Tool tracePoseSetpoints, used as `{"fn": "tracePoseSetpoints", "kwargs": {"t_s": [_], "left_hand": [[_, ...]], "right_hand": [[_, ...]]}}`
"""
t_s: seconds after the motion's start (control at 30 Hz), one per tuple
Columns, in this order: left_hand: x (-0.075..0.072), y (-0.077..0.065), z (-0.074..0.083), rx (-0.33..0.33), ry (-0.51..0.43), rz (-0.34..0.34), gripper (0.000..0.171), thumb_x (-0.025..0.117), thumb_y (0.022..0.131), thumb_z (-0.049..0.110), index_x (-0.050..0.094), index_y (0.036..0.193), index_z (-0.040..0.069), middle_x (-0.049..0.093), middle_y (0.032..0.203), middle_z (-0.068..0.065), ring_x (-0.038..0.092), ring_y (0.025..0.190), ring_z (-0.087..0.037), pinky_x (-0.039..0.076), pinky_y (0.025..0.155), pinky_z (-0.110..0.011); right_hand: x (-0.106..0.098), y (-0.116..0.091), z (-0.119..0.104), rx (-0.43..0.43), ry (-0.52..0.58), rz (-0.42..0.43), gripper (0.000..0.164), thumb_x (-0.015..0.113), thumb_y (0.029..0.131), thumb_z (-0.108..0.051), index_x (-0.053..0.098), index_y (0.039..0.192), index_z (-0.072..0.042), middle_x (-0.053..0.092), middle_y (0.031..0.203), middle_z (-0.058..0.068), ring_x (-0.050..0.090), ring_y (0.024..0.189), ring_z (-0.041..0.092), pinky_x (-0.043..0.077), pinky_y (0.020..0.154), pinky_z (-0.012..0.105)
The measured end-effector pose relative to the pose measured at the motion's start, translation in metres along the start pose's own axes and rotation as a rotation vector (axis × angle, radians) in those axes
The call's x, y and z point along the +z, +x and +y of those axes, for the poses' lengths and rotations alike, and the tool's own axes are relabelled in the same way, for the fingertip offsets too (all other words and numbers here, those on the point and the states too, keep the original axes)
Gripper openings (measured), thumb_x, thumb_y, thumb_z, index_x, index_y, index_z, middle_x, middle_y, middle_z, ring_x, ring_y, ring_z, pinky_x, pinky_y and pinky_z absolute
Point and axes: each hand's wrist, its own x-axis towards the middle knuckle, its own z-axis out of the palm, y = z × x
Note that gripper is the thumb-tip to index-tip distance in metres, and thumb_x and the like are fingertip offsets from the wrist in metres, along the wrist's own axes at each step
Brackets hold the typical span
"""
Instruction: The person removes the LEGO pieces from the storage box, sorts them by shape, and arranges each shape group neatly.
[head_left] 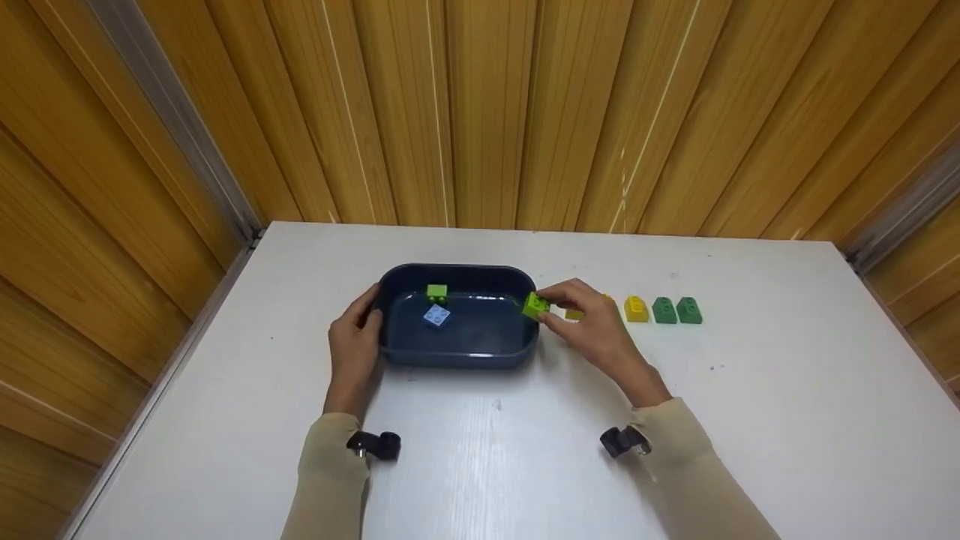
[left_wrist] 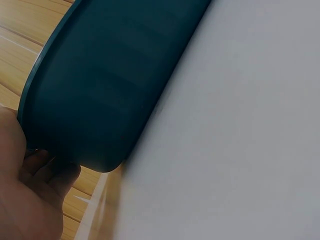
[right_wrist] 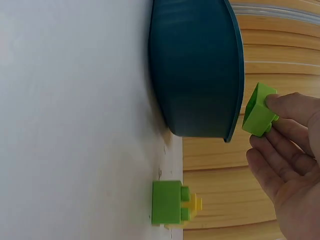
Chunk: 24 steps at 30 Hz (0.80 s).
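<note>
A dark blue tray (head_left: 459,268) stands in the middle of a white table. My left hand (head_left: 366,316) grips the tray's left end, fingers curled against its wall (left_wrist: 100,90). My right hand (head_left: 547,310) pinches a lime green brick (head_left: 535,305) just above the tray's right rim; the right wrist view shows that brick (right_wrist: 259,116) held beside the tray's edge (right_wrist: 195,70). Inside the tray lie a second lime green brick (head_left: 436,291) and a light blue brick (head_left: 437,316).
A row of bricks lies on the table (head_left: 480,465) right of the tray: a yellow one (head_left: 636,308) and two dark green ones (head_left: 664,310) (head_left: 688,310). Nearer the hand sit a lime green brick (right_wrist: 167,202) and another yellow brick (right_wrist: 194,202). Wooden walls enclose the table.
</note>
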Motion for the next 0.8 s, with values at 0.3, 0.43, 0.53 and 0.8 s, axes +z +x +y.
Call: {"fn": "tracePoseSetpoints", "kwargs": {"t_s": [0.3,0.43,0.53,0.8], "left_hand": [[0.001,0.001,0.000,-0.003,0.011,0.002,0.043,0.053,0.105,0.000,0.062,0.147,0.000,0.060,0.150,-0.015,0.051,0.144,-0.029,0.040,0.120,-0.040],[0.000,0.001,0.000,0.004,0.003,-0.001,0.043,0.052,0.105,0.000,0.061,0.147,-0.001,0.060,0.150,-0.015,0.051,0.144,-0.029,0.040,0.121,-0.039],[0.000,0.000,0.001,0.013,-0.005,-0.005,0.043,0.053,0.106,-0.001,0.061,0.147,-0.001,0.060,0.150,-0.015,0.051,0.144,-0.027,0.040,0.121,-0.038],[0.001,0.001,-0.001,0.008,0.008,-0.004,0.043,0.052,0.106,-0.001,0.060,0.148,0.000,0.059,0.152,-0.015,0.049,0.146,-0.028,0.038,0.122,-0.039]], "right_hand": [[-0.024,-0.014,0.012,0.046,-0.036,0.025,0.032,0.083,0.093,-0.005,0.076,0.124,-0.007,0.072,0.120,0.004,0.071,0.111,0.024,0.058,0.101,0.047],[-0.035,-0.019,0.016,0.047,-0.033,0.037,0.033,0.082,0.093,-0.002,0.075,0.125,-0.003,0.072,0.120,0.008,0.070,0.113,0.026,0.058,0.101,0.049],[-0.042,-0.022,0.018,0.065,-0.061,0.046,0.034,0.081,0.093,-0.001,0.074,0.126,-0.003,0.071,0.121,0.009,0.070,0.114,0.026,0.056,0.103,0.043],[-0.055,-0.026,0.024,0.107,-0.129,0.027,0.033,0.079,0.096,-0.004,0.073,0.128,-0.004,0.071,0.124,0.010,0.069,0.118,0.029,0.054,0.107,0.047]]}}
